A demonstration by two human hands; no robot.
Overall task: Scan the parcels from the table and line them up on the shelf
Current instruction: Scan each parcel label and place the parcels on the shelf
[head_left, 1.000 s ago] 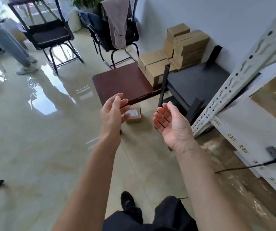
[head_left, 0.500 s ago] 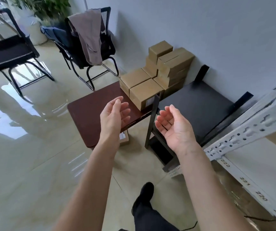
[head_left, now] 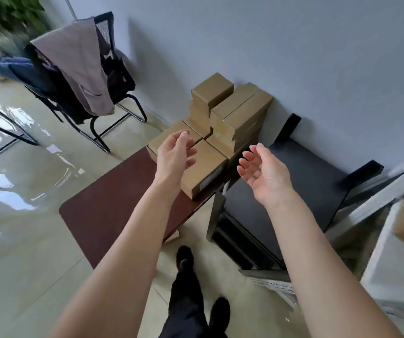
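Both hands raised over the brown table (head_left: 103, 215), empty, fingers loosely spread: left hand (head_left: 175, 156) above the nearest parcel (head_left: 203, 172) of the cardboard stack (head_left: 230, 113) at the table's far right end, right hand (head_left: 265, 174) just right of it, palm up, touching nothing.

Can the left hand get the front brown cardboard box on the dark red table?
Probably yes. The left hand is open and empty, right above the front brown cardboard box on the dark red table. Nothing sits between them, and no box is stacked on it.
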